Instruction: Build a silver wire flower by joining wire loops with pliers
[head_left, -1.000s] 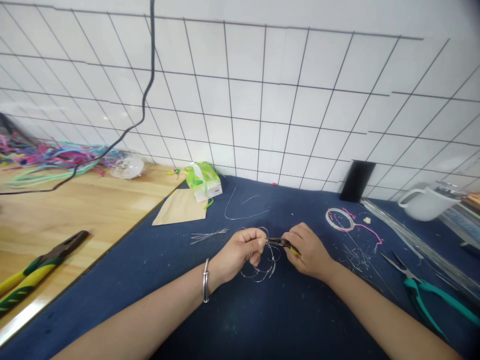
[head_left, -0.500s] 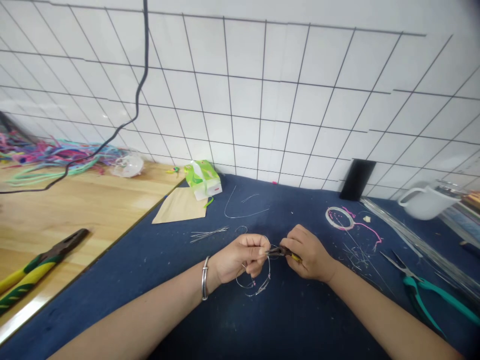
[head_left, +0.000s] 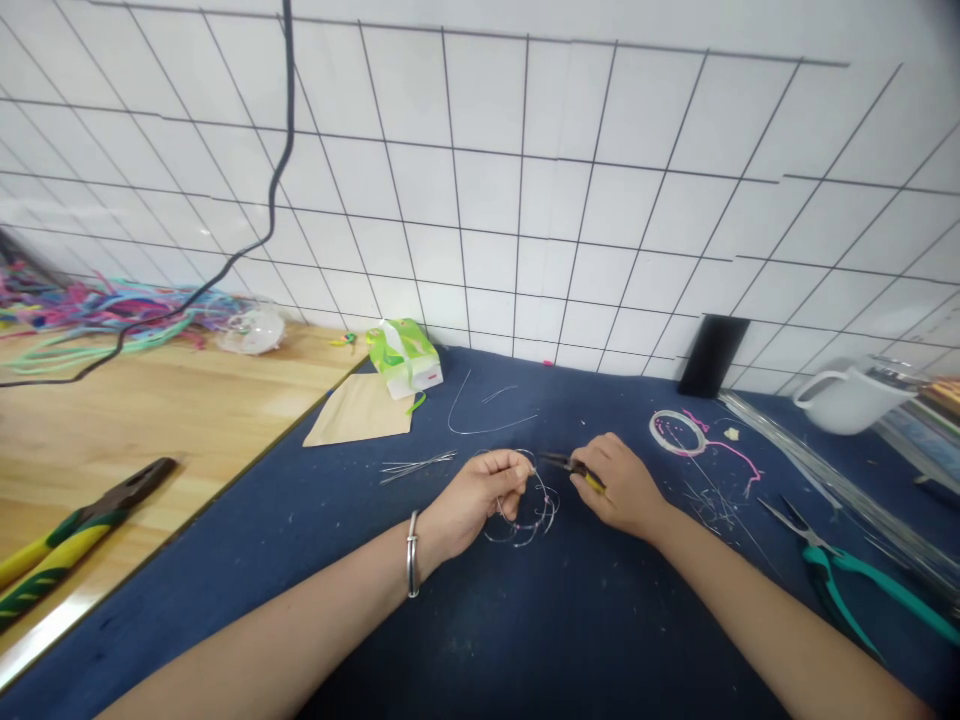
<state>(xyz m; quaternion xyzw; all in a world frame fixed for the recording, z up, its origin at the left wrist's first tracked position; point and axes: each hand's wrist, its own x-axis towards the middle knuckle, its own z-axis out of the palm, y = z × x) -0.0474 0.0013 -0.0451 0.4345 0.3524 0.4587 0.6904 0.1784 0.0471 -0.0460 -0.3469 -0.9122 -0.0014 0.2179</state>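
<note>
A thin wire ring, strung with a few tiny pink bits, dangles from the pinched fingers of my left hand. Loose wire ends stick out around the ring. My right hand is wrapped round small pliers with dark jaws and yellow on the handle; the palm hides most of the grip. The jaws point left toward my left fingertips, with a small gap between them and the wire. Behind my left hand, several short straight wires lie on the dark blue mat.
Teal-handled long-nose pliers, a bundle of wires, a white ring with pink cord and a white mug are on the right. Yellow-green pliers lie left on wood. A tissue pack and beige sheet sit behind.
The plier jaws have come off the wire at my left fingertips, and my right hand has moved slightly right and up. The wire ring has swung a little rightward and upward.
</note>
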